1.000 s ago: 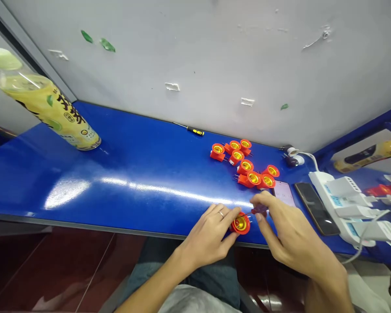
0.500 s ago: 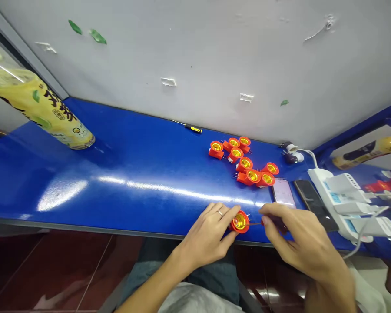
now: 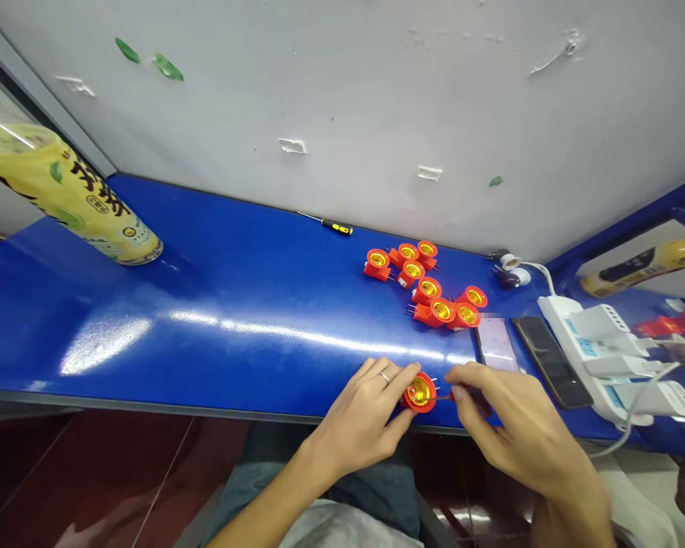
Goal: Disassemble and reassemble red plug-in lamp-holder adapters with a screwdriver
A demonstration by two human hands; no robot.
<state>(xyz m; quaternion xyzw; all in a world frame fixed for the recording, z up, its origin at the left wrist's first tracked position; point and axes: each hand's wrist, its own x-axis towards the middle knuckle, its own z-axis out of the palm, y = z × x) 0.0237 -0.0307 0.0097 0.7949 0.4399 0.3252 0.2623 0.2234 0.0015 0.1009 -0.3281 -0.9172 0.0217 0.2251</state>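
Observation:
My left hand (image 3: 371, 407), with a ring on one finger, grips a red plug-in lamp socket (image 3: 421, 393) at the table's front edge. The socket's gold threaded opening faces up and its metal prongs point right. In my right hand (image 3: 511, 422) is a screwdriver (image 3: 450, 396), its handle mostly hidden by the fingers. The thin shaft reaches left into the socket's opening; the tip is hard to make out. Beyond my hands lies a group of several similar red lamp sockets (image 3: 428, 290).
A black-and-yellow screwdriver (image 3: 336, 226) lies by the wall. Right of the sockets are a pinkish phone (image 3: 496, 346), a dark phone (image 3: 552, 361) and a white power strip (image 3: 597, 358) with chargers and cables. A yellow drink bottle (image 3: 114, 217) stands at left on the blue table (image 3: 234, 281).
My right hand has moved slightly left, and the screwdriver shaft reaches further into the socket. My left hand keeps its hold. The whole view has shifted a little.

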